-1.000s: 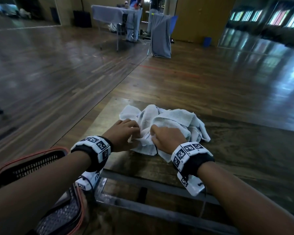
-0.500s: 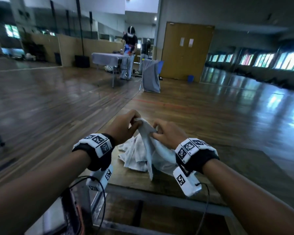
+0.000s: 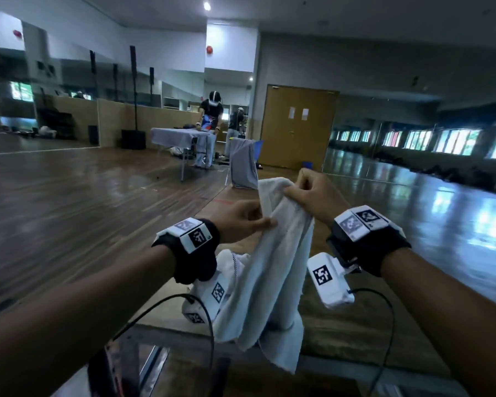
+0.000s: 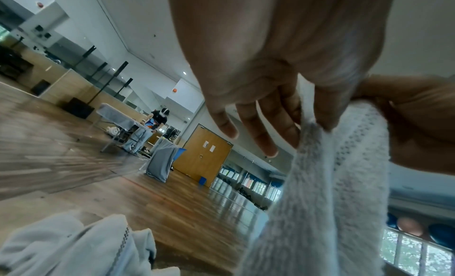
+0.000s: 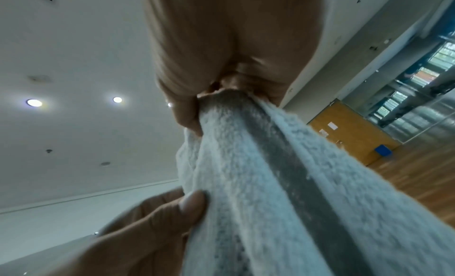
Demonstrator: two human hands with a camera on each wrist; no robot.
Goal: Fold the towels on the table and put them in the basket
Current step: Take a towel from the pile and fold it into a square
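I hold a white towel [image 3: 272,267] up above the wooden table [image 3: 355,325]; it hangs down in a long bunch. My right hand [image 3: 297,187] grips its top end, fingers curled round the cloth [image 5: 270,183]. My left hand [image 3: 262,217] pinches an edge of the towel [image 4: 332,192] just below and left of the right hand, between thumb and fingers. A second white towel [image 4: 74,247] lies crumpled on the table under my left wrist. A dark edge at the lower left may be the basket [image 3: 106,373]; most of it is out of view.
The table's near metal frame [image 3: 341,365] runs below the hanging towel. Cables loop from both wrist cameras. Far back, a person stands at a grey-covered table [image 3: 181,134], beside a grey draped stand [image 3: 242,164]. Wooden floor lies all around.
Both hands have lifted the towel from the pile on the table high into the air, the right hand rising above the left. The head view has tipped upward.
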